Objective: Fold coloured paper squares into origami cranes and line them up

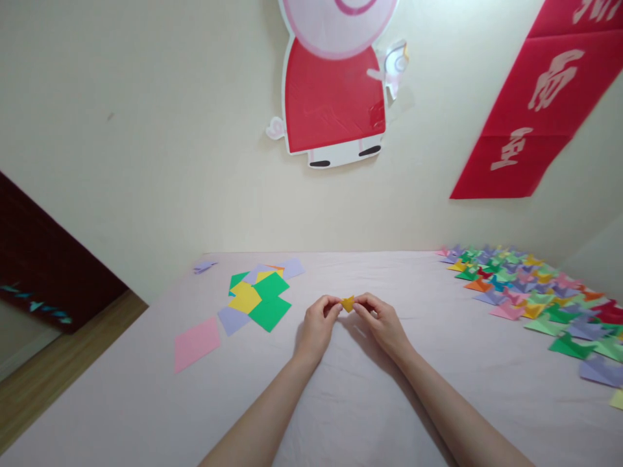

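Note:
Between my two hands is a small piece of folded yellow paper (347,303), held just above the pale cloth-covered surface (360,402). My left hand (318,324) pinches its left side between thumb and fingers. On the opposite side, my right hand (382,321) grips the paper in the same way. Much of the folded paper is covered by the fingertips, so its exact shape is hard to make out. Flat paper squares lie to the left of my hands, among them a green square (270,313), a yellow square (244,297) and a pink square (197,344).
Rows of colourful folded paper pieces (535,285) cover the right side of the surface. A lilac folded piece (204,266) lies at the far left corner. Behind stands a wall with a cartoon pig cutout (335,97) and a red banner (530,110).

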